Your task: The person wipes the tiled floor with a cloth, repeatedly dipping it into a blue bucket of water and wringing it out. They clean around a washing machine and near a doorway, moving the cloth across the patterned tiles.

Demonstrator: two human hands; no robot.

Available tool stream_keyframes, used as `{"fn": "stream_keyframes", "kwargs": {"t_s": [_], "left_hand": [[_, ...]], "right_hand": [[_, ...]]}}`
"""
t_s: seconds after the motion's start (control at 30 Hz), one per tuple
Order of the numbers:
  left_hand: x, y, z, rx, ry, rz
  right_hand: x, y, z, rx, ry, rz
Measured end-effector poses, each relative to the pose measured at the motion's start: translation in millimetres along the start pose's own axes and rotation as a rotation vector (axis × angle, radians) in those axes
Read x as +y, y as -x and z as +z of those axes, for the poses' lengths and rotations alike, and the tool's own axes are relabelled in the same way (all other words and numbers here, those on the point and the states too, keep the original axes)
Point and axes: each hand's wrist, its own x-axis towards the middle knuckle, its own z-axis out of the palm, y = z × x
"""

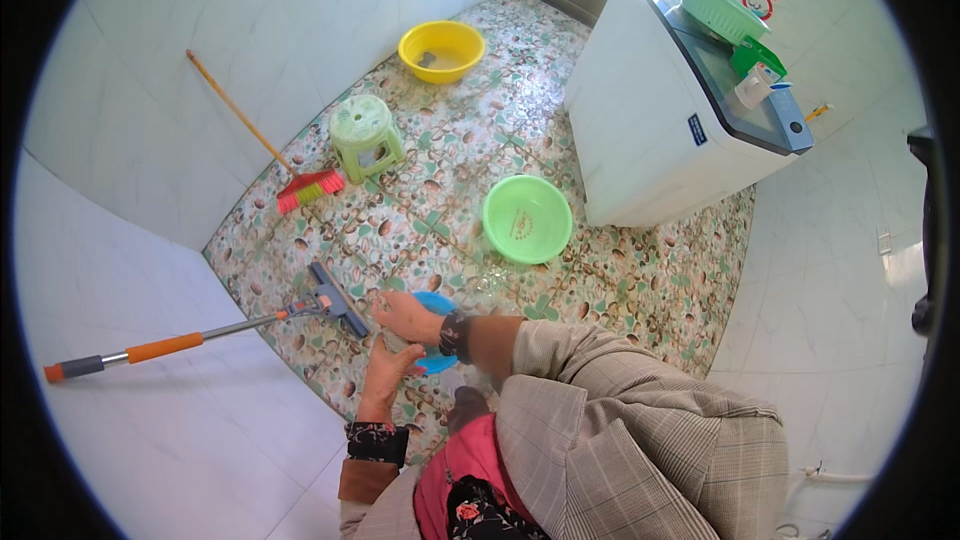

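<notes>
1. Two hands are meeting low over the patterned tile floor [640,280] in the head view, both working at a small blue basin [437,306] that is sitting on the floor just in front of the person.
2. The left hand [388,368] is reaching forward with its fingers curled around something pale held over the blue basin; what that pale thing is cannot be told, as it is too small and partly hidden.
3. The right hand [405,314], wearing a dark watch at the wrist, is coming across from the right and clenching down on the same pale thing, covering part of the basin.
4. A squeegee mop [330,295] with an orange-and-grey handle is lying on the floor just left of the hands, its head almost touching the right hand.
5. A green basin [527,219] is sitting near, beyond the hands, beside a white washing machine [650,130].
6. Farther off, a green stool [366,135], a red broom [308,187] leaning on the wall, and a yellow basin [441,50] are standing well apart.
</notes>
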Motion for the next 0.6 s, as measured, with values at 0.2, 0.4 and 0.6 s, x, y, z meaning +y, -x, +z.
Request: {"fn": "stream_keyframes", "kwargs": {"t_s": [0.2,0.4,0.6], "left_hand": [[-6,9,-12,-0.325,0.678,-0.076],[-9,22,-7,-0.540,1.142,-0.198],[-12,0,-9,-0.152,0.398,-0.184]], "right_hand": [[-26,7,-31,-0.468,-0.554,-0.027],[-47,0,-30,-0.764,-0.632,-0.096],[2,-19,1,-0.418,0.072,-0.366]]}}
